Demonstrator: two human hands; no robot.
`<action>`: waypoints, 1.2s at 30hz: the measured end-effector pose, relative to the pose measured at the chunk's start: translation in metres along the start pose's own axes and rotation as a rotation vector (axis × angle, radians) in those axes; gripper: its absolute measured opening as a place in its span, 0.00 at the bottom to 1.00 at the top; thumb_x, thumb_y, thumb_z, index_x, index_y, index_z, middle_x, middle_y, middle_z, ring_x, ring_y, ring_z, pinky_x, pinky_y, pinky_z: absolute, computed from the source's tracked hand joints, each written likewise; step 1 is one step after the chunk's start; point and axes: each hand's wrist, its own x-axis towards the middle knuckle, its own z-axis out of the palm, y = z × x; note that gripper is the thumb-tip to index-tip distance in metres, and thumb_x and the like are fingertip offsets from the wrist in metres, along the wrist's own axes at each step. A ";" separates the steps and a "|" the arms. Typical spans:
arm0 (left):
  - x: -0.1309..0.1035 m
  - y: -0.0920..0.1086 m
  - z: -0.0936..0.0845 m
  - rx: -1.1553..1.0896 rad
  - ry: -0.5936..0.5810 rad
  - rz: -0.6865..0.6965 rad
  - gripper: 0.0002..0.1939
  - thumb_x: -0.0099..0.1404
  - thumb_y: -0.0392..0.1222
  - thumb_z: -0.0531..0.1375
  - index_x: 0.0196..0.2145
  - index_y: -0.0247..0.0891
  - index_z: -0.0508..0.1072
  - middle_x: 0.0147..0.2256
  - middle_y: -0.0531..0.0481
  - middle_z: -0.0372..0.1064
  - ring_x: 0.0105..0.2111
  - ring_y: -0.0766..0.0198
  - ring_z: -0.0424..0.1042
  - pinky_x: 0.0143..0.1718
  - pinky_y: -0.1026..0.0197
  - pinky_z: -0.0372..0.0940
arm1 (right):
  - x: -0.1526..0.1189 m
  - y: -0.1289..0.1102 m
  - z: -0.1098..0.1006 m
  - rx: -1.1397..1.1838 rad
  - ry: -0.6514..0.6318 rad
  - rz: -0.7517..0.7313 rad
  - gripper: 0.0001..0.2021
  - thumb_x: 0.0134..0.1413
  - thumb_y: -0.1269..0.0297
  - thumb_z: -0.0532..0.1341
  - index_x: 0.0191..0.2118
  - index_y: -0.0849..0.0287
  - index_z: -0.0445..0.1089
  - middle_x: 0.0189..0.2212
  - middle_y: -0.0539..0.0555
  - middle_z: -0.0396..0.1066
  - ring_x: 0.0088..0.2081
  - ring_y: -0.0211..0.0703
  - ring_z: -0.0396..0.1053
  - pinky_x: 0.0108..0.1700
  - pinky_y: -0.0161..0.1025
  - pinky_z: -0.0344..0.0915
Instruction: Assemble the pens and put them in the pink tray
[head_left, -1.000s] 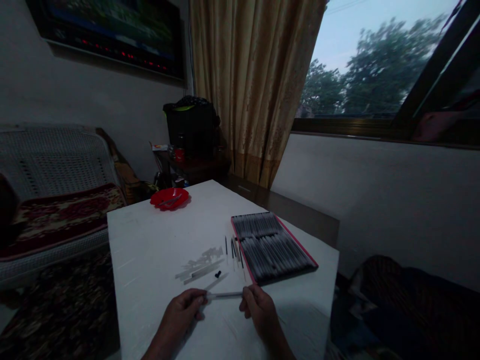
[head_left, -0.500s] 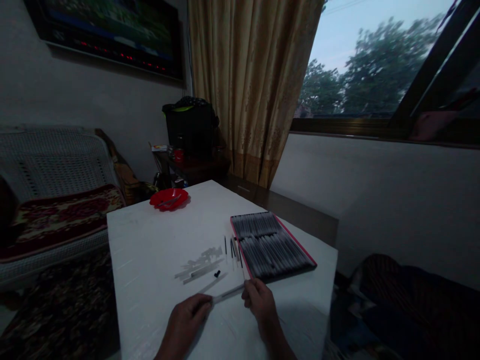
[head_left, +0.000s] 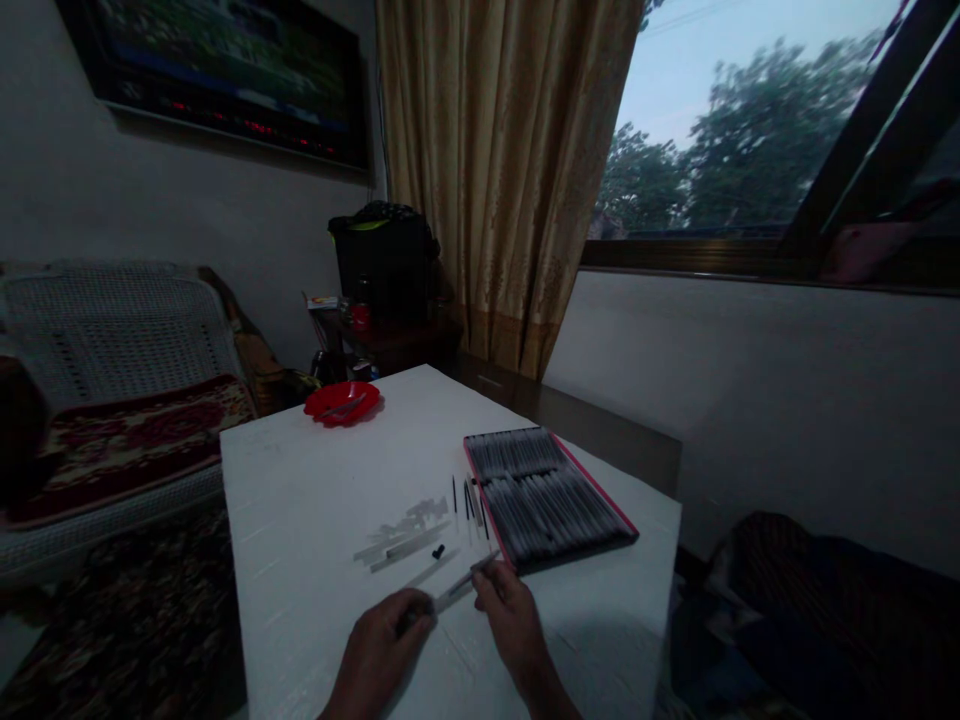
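Both my hands are closed on one slim, translucent pen barrel (head_left: 448, 597) with a dark strip inside, held low over the white table. Fingers of my left hand (head_left: 391, 630) pinch its near-left end. At the other end, my right hand (head_left: 510, 612) grips it, and a thin tip sticks out past the fingers. Just beyond lie a small black piece (head_left: 438, 551) and several loose translucent barrels (head_left: 409, 540). Dark, thin pen refills (head_left: 467, 500) rest beside a pink-edged tray (head_left: 595, 484) packed with rows of similar pens.
A red scalloped dish (head_left: 343, 403) with thin sticks in it stands at the far left of the white table (head_left: 300, 500). Behind are a side table with a dark box (head_left: 382, 262), a curtain (head_left: 495, 180) and a white wicker sofa (head_left: 127, 320).
The barrel's right end has swung up and away, so it slants more. My right fingers have shifted along it, leaving a tip showing beyond them. The camera view has tilted slightly.
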 end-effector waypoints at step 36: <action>0.059 0.008 -0.033 -0.170 -0.078 -0.091 0.24 0.61 0.60 0.50 0.44 0.38 0.68 0.40 0.45 0.74 0.30 0.64 0.73 0.21 0.67 0.61 | -0.012 0.004 0.003 -0.086 0.063 -0.112 0.15 0.54 0.50 0.58 0.35 0.56 0.73 0.27 0.53 0.73 0.27 0.43 0.70 0.29 0.34 0.66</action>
